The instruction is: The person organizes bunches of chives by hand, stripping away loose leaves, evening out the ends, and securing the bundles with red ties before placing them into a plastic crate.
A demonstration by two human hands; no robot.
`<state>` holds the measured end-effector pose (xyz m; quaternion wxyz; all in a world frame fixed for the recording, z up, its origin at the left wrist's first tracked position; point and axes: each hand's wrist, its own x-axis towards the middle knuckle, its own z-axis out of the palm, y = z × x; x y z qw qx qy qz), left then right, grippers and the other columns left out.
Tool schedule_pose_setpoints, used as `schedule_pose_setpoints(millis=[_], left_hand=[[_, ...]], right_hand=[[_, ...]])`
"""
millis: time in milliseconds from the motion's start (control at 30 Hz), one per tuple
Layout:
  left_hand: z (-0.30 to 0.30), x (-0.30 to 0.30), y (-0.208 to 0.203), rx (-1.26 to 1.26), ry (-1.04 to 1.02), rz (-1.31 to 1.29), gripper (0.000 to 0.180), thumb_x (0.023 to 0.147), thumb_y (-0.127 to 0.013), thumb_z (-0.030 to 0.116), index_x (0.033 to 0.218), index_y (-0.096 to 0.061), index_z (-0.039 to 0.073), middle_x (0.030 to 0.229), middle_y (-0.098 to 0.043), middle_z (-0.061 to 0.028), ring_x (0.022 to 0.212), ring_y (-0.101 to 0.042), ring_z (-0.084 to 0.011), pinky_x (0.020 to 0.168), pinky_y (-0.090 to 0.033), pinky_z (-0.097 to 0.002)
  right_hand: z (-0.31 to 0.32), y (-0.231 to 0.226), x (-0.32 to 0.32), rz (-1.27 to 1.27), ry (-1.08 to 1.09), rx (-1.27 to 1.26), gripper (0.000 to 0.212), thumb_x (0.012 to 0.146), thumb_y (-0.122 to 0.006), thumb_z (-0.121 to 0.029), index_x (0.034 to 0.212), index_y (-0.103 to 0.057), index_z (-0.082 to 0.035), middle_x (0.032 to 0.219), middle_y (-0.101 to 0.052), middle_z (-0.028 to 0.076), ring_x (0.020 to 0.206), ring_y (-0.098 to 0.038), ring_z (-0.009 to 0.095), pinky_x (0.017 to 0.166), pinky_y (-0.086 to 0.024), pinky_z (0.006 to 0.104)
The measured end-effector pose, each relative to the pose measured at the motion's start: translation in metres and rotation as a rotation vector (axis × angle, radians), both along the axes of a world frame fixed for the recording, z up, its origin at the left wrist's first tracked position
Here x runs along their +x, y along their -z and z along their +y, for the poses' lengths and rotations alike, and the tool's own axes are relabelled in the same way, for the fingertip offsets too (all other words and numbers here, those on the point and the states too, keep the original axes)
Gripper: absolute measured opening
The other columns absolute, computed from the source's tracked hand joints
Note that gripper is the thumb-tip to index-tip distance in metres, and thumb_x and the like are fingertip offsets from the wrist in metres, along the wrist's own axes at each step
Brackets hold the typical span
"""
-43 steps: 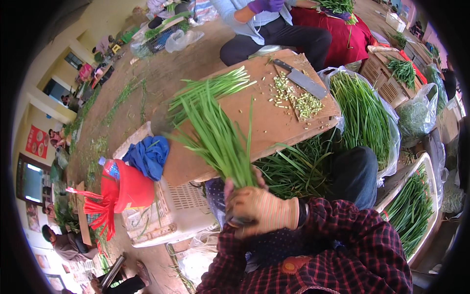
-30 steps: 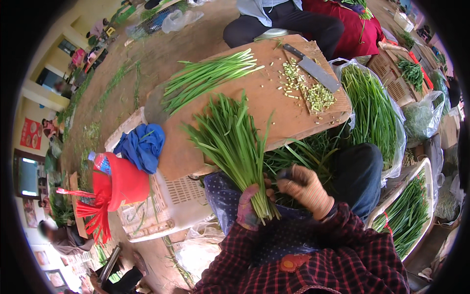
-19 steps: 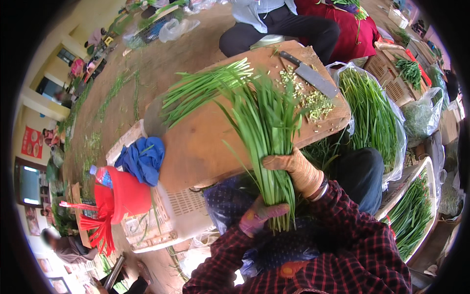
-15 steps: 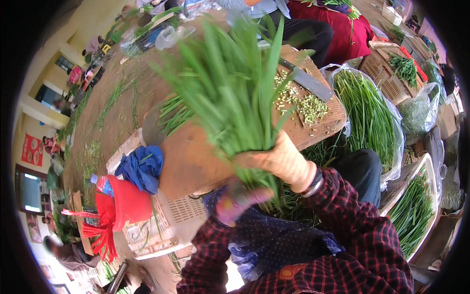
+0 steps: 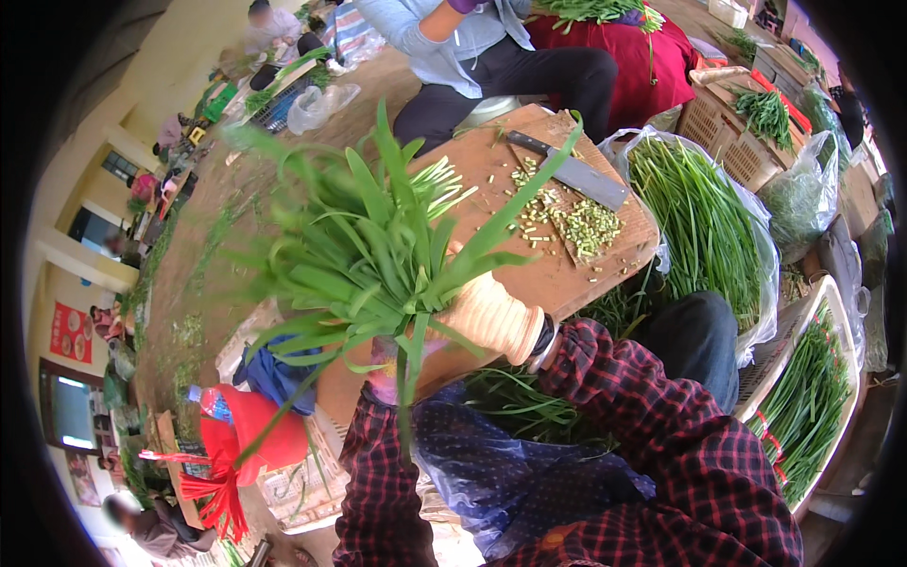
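A thick bunch of flat green garlic chives (image 5: 364, 269) is held up over the near side of a wooden board, its leaf tips fanning left and toward me. My right hand (image 5: 491, 317), in a pale orange glove, is closed round the bunch from the right. My left hand (image 5: 383, 369), in a pink-purple glove, is below and left of it; leaves hide its fingers. Pale stalk ends (image 5: 442, 184) show beyond the leaves; whether they belong to this bunch I cannot tell. On the board (image 5: 614, 269) lie a cleaver (image 5: 581, 178) and chopped stalk pieces (image 5: 588, 230).
A lined basket of long chives (image 5: 694, 208) stands right of the board, with a white crate (image 5: 850, 369) of tied bunches nearer me. At left are a red bucket (image 5: 274, 430) and blue cloth (image 5: 274, 373). Across the board sits a person in a blue shirt (image 5: 402, 28).
The bunch has tipped from upright to leaning left, its leaf tips nearer me. Both hands have moved left; the left hand has also risen. The view has shifted slightly.
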<state>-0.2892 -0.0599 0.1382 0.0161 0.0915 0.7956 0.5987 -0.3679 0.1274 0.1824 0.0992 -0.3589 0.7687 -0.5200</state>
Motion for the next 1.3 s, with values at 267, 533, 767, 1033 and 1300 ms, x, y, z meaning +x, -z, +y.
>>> schedule_pose_setpoints(millis=[267, 533, 767, 1033, 1300], left_hand=[[0.012, -0.017, -0.027, 0.215, -0.035, -0.026, 0.049, 0.085, -0.067, 0.013, 0.129, -0.048, 0.002, 0.123, -0.055, -0.0127, 0.108, -0.056, -0.0216, 0.088, -0.05, -0.0346], [0.058, -0.031, -0.044, 0.51, -0.11, 0.026, 0.051, 0.08, -0.072, 0.01, 0.126, -0.051, 0.003, 0.117, -0.058, -0.0121, 0.101, -0.059, -0.021, 0.082, -0.052, -0.0335], [0.102, -0.02, -0.065, 0.655, -0.106, 0.026, 0.05, 0.074, -0.074, 0.001, 0.121, -0.055, 0.003, 0.108, -0.062, -0.01, 0.092, -0.063, -0.0189, 0.076, -0.054, -0.0319], [0.153, 0.003, -0.072, 0.763, -0.019, -0.214, 0.049, 0.071, -0.074, -0.002, 0.116, -0.058, 0.003, 0.094, -0.065, -0.0041, 0.084, -0.063, -0.0165, 0.073, -0.051, -0.0279], [0.195, 0.001, -0.057, 0.621, 0.093, -0.018, 0.052, 0.074, -0.075, 0.012, 0.122, -0.055, 0.005, 0.119, -0.056, -0.0067, 0.11, -0.052, -0.0216, 0.09, -0.045, -0.0342]], right_hand=[[0.005, -0.025, -0.02, 0.091, 0.053, 0.151, 0.103, 0.059, -0.082, -0.052, 0.133, -0.042, 0.008, 0.139, -0.036, 0.031, 0.129, -0.036, 0.042, 0.109, -0.03, 0.0417], [0.012, -0.021, -0.02, -0.131, 0.105, -0.124, 0.105, 0.057, -0.084, -0.045, 0.136, -0.038, 0.005, 0.134, -0.042, 0.029, 0.127, -0.041, 0.039, 0.106, -0.036, 0.0394], [0.097, -0.057, 0.06, -0.066, 0.511, -0.436, 0.062, 0.068, -0.079, -0.016, 0.123, -0.056, -0.003, 0.114, -0.058, 0.013, 0.107, -0.054, 0.025, 0.095, -0.044, 0.0331], [0.151, -0.109, 0.094, 0.155, 0.483, -0.539, 0.022, 0.069, -0.073, -0.004, 0.09, -0.069, -0.005, 0.107, -0.059, 0.013, 0.105, -0.055, 0.03, 0.089, -0.046, 0.038], [0.171, -0.119, 0.071, 0.715, 0.616, -0.009, 0.03, 0.067, -0.072, -0.014, 0.097, -0.066, -0.01, 0.124, -0.052, 0.015, 0.12, -0.045, 0.038, 0.098, -0.04, 0.0484]])
